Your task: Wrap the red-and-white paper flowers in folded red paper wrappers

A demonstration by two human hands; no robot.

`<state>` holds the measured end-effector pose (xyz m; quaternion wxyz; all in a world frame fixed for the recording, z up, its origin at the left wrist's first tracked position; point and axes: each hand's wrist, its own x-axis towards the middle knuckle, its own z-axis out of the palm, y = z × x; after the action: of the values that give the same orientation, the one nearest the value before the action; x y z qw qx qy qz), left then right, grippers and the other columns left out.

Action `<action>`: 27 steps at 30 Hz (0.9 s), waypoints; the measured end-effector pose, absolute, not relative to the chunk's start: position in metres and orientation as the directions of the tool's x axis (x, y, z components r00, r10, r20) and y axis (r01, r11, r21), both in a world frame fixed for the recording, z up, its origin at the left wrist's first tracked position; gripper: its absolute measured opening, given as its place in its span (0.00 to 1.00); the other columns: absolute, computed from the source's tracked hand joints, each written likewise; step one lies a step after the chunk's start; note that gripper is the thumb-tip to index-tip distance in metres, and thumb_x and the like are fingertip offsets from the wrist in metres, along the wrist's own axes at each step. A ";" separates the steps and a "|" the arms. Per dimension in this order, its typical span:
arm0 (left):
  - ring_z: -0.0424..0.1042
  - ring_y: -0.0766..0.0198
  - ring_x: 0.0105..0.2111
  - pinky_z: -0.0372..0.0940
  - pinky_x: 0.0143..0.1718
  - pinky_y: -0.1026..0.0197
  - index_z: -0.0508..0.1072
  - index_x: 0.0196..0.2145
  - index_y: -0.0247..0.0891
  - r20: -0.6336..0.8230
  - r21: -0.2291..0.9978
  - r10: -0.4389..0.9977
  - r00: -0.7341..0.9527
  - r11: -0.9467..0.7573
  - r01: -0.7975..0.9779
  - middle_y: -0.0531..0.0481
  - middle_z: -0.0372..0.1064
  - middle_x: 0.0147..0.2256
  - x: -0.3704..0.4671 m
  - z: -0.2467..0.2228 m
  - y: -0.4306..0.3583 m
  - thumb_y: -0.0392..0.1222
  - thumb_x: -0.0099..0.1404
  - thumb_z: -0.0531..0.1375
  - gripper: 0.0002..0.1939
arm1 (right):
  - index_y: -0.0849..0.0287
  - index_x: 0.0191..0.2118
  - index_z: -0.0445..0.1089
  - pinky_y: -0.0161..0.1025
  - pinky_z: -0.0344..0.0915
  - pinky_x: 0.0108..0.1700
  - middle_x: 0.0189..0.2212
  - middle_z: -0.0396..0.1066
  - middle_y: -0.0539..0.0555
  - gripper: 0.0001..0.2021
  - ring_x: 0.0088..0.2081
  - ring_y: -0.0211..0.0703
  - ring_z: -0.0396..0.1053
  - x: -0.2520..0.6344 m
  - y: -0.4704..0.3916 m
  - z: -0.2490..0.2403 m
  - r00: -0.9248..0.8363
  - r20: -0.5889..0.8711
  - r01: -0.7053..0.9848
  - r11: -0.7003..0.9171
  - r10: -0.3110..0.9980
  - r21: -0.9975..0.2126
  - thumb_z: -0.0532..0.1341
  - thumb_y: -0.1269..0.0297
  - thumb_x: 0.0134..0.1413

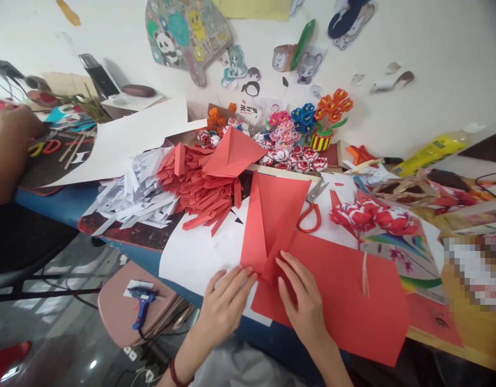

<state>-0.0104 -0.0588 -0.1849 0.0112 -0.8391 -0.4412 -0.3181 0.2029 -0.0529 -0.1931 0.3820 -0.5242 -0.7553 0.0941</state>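
A folded sheet of red paper (pixel 286 207) lies in front of me, one flap turned over and a curled fold near its bottom. My left hand (pixel 227 301) rests its outstretched fingertips on the lower left corner of this paper. Touching the fold's right side are the fingers of my right hand (pixel 304 298), spread with the thumb apart. Beneath my right hand spreads a larger flat red sheet (pixel 364 290). White paper (pixel 207 250) shows under the folded piece on the left. Scissors with red handles (pixel 310 217) lie just right of the folded paper.
Left of the work are piles of folded red strips (pixel 195 188) and white strips (pixel 135 193). Red-and-white paper flowers (pixel 372 215) lie right. A blue glue gun (pixel 143 312) rests on a pink stool (pixel 114 301). Another person's arm (pixel 9 145) is at far left.
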 end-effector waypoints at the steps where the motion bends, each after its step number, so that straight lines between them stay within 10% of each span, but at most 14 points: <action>1: 0.70 0.58 0.53 0.54 0.58 0.55 0.72 0.54 0.36 0.528 0.255 0.735 0.426 -0.615 0.746 0.45 0.75 0.52 -0.008 -0.186 -0.056 0.30 0.70 0.53 0.18 | 0.54 0.65 0.60 0.50 0.65 0.60 0.60 0.65 0.57 0.26 0.61 0.49 0.63 0.204 -0.052 -0.193 -0.139 0.467 0.713 0.415 0.873 -0.565 0.56 0.75 0.63; 19: 0.71 0.62 0.54 0.56 0.59 0.57 0.73 0.52 0.34 0.503 0.322 0.747 0.434 -0.628 0.709 0.44 0.75 0.51 -0.019 -0.182 -0.048 0.27 0.69 0.50 0.19 | 0.55 0.61 0.65 0.51 0.65 0.61 0.61 0.66 0.56 0.24 0.63 0.50 0.62 0.208 -0.030 -0.190 -0.401 0.441 0.762 0.559 0.803 -0.326 0.58 0.76 0.61; 27: 0.56 0.65 0.66 0.35 0.70 0.55 0.63 0.63 0.37 0.480 0.088 0.724 0.496 -0.602 0.794 0.48 0.69 0.58 -0.001 -0.192 -0.058 0.38 0.72 0.54 0.23 | 0.56 0.66 0.58 0.50 0.68 0.59 0.59 0.69 0.56 0.27 0.61 0.49 0.64 0.209 -0.031 -0.190 -0.380 0.451 0.761 0.550 0.808 -0.344 0.58 0.73 0.62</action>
<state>-0.0014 -0.0581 -0.1924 0.0724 -0.8617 -0.4402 -0.2418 0.2085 -0.0307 -0.1902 0.2943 -0.4729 -0.8296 0.0398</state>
